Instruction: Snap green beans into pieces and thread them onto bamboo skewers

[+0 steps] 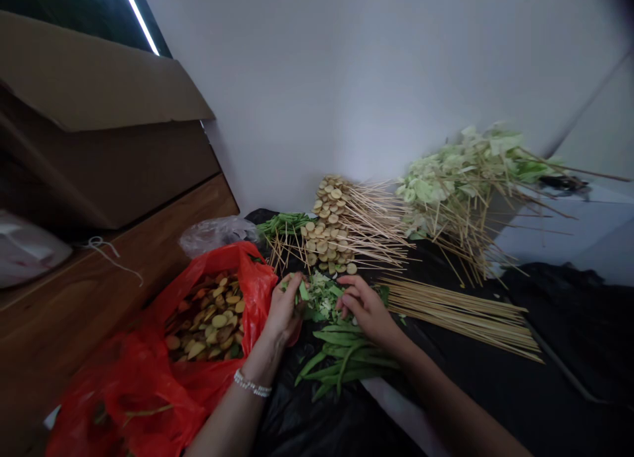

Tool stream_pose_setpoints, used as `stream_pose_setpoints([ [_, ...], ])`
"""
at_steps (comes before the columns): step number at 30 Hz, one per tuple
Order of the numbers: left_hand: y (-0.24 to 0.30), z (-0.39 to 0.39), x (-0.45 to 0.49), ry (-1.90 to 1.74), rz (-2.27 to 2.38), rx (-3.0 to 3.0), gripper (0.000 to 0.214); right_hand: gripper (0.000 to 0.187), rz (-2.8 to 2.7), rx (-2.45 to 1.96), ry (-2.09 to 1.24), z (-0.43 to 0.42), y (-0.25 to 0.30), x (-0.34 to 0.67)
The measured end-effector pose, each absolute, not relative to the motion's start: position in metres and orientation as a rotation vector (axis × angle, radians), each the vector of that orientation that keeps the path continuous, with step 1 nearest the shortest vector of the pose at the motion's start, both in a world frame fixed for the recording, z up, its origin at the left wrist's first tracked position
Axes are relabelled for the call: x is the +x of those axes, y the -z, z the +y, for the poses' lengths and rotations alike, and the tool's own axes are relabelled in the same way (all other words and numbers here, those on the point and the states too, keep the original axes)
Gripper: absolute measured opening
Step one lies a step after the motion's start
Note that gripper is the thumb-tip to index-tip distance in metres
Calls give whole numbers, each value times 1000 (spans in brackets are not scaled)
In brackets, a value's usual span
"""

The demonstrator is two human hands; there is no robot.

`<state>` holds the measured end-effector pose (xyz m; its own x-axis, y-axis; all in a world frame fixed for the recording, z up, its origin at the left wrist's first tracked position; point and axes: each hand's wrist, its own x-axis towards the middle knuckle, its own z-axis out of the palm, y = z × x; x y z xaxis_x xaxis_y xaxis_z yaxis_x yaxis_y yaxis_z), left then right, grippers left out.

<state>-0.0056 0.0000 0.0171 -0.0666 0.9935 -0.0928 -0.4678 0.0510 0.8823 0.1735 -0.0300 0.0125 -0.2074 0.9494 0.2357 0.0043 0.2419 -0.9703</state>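
Note:
My left hand (286, 306), with a beaded bracelet at its wrist, is closed around short pieces of green bean (304, 290). My right hand (364, 306) is opposite, its fingers curled loosely around a bit of green bean (337, 290) that the fingers partly hide. Between and below both hands lies a heap of pale green chopped pieces (321, 297). Long flat green beans (347, 354) are piled just in front of it, under my right wrist.
A red plastic bag (203, 384) on the left holds sliced potatoes (218, 321). Behind are skewered potato slices (329, 242), skewered green beans (284, 224) and skewered cabbage leaves (446, 173). Bare bamboo skewers (460, 315) lie at right on black plastic (317, 430). A cardboard box (109, 160) stands left.

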Motion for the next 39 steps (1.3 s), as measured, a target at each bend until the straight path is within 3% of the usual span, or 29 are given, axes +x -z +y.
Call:
stream_pose_setpoints([
  [10,-22,11,-20,-1457,836,428,40,41,-1045,-675,-1582,-29,-26,181],
  [21,-14,-17,5,-1009,703,1038,36,51,-1067,-590,-1820,-35,-13,169],
  [24,-12,-16,3,-1020,748,1102,30,48,-1158,-697,-1754,-34,-11,168],
  [29,-15,-13,2,-1098,1011,1384,24,31,-1355,-940,-1367,-26,-11,174],
  [39,-23,-17,10,-1109,1066,1597,17,19,-1394,-1083,-1057,-25,-10,171],
])
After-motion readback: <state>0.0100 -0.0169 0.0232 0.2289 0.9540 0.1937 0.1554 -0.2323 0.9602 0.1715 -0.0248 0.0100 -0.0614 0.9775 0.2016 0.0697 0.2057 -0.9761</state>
